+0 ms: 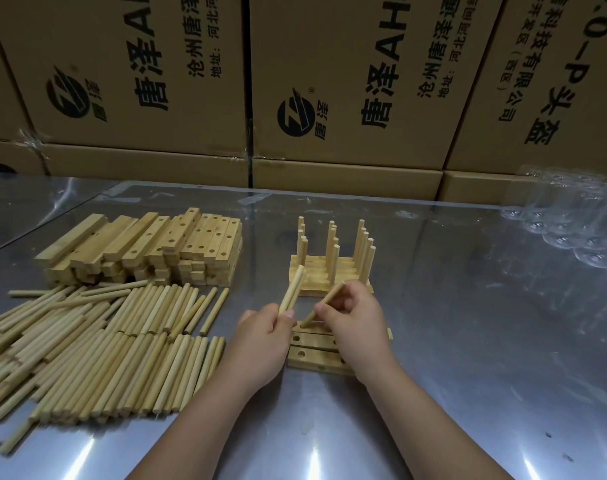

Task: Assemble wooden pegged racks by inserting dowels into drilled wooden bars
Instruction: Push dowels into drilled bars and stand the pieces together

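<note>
Several drilled wooden bars (312, 348) lie side by side on the table under my hands. My right hand (350, 323) pinches a dowel (324, 303), tilted, with its lower end at a hole in the far bar. My left hand (264, 337) grips two spare dowels (292, 289) that point up and away. Behind them stands a group of finished pegged racks (331, 268) with upright dowels.
A big heap of loose dowels (97, 344) covers the table's left side. A stack of drilled bars (146, 247) sits behind it. Cardboard boxes (347, 81) wall off the back. Crumpled clear plastic (572, 220) lies at the far right on the shiny metal table (468, 341).
</note>
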